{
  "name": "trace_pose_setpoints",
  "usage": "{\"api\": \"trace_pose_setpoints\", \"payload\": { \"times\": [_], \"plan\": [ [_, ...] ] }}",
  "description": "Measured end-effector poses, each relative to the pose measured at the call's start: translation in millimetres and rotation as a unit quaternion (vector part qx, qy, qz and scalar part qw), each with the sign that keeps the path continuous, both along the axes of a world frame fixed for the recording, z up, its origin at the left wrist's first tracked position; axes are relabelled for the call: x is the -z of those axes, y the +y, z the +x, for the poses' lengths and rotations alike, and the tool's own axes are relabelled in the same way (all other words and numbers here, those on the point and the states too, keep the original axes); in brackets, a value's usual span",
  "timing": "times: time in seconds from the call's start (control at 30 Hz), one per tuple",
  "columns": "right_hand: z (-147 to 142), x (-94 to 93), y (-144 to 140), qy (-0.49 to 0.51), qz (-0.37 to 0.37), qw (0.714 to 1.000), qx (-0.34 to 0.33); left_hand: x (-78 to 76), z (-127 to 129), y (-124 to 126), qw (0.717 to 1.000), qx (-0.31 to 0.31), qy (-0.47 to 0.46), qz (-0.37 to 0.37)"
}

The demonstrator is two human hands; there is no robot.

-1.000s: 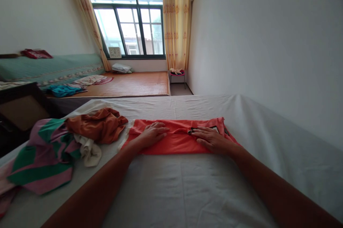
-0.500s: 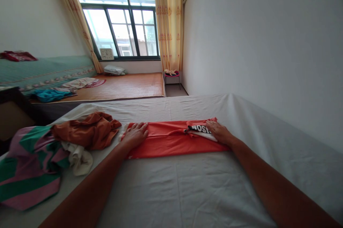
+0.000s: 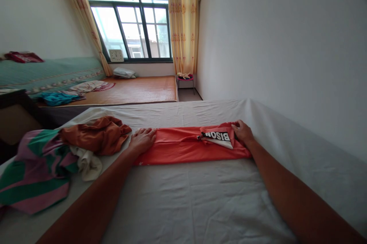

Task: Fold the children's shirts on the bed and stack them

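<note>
A folded orange-red garment [image 3: 172, 148] lies as a long strip across the white sheet in front of me. A white-and-black patch [image 3: 219, 137] lettered "BISON" shows near its right end. My left hand [image 3: 143, 139] rests flat on the garment's left end, fingers stretched out. At the far right corner, my right hand [image 3: 243, 132] has its fingers curled over the edge of the cloth, pinching it. The fingertips there are partly hidden.
Left of the garment lie a rust-brown cloth [image 3: 99, 135], a cream cloth [image 3: 89, 163] and a green-and-pink striped cloth [image 3: 37, 175]. The white sheet [image 3: 172, 202] spreads underneath. Beyond stands a bed with a brown mat [image 3: 143, 89]; a white wall [image 3: 281, 52] rises at right.
My right hand has slid off the lettered patch to the garment's right corner and curled its fingers there, baring the whole word. The left hand stays flat on the left end.
</note>
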State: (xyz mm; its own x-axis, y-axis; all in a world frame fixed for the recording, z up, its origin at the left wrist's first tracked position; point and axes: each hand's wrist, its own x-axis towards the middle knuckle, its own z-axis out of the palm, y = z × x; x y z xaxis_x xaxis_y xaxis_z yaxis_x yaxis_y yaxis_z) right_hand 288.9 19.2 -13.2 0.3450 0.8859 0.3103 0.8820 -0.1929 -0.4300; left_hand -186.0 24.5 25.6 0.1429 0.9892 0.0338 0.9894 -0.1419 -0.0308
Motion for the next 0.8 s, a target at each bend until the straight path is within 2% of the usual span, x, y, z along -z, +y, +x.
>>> {"api": "trace_pose_setpoints", "payload": {
  "times": [0.17, 0.23, 0.3, 0.37, 0.43, 0.5, 0.6, 0.7, 0.8],
  "plan": [
    [3.8, -3.1, -4.7, 0.002, -0.007, 0.999, 0.034, 8.1, -1.6, 1.1, 1.0, 0.005, -0.026, 0.003],
    [-3.3, -10.3, -10.9, -0.032, 0.027, 0.999, 0.02, 4.6, -7.7, 4.2, 0.999, 0.017, -0.04, -0.025],
    [-14.9, -19.4, -19.2, -0.071, 0.088, 0.993, -0.044, -4.2, -17.6, 7.0, 0.997, 0.028, -0.048, -0.044],
    [-29.2, -26.3, -27.8, -0.089, 0.119, 0.977, -0.154, -16.4, -29.7, 7.4, 0.998, 0.021, -0.045, -0.036],
    [-44.1, -28.0, -34.4, -0.088, 0.098, 0.957, -0.258, -28.8, -41.2, 4.8, 0.999, -0.002, -0.036, -0.024],
    [-56.4, -24.2, -37.1, -0.088, 0.052, 0.938, -0.33, -38.2, -49.7, 0.2, 0.999, -0.028, -0.026, -0.032],
    [-64.8, -14.9, -34.6, -0.096, 0.01, 0.92, -0.379, -45.3, -55.4, -6.6, 0.996, -0.056, -0.022, -0.07],
    [-62.0, -10.3, -30.2, -0.095, 0.012, 0.918, -0.385, -47.5, -55.3, -10.3, 0.988, -0.077, -0.034, -0.13],
    [-56.3, -11.3, -28.9, -0.087, 0.018, 0.919, -0.383, -49.1, -54.2, -11.4, 0.986, -0.077, -0.038, -0.143]
  ]
}}
